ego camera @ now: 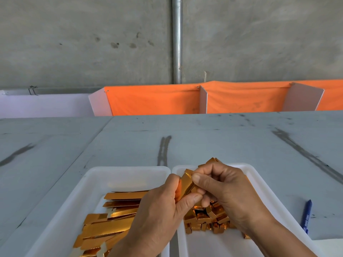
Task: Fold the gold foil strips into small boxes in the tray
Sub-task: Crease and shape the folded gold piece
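Note:
Between both hands, above the gap where the two white trays meet, is a gold foil strip, partly folded. My left hand grips its lower end with thumb and fingers. My right hand pinches its upper part, fingers curled. The left tray holds a pile of flat gold strips. In the right tray lies a heap of small folded gold boxes, partly hidden by my right hand.
A blue pen lies on the grey table to the right of the right tray. An orange cloth partition with white dividers runs along the table's far edge, and a metal pipe stands on the concrete wall.

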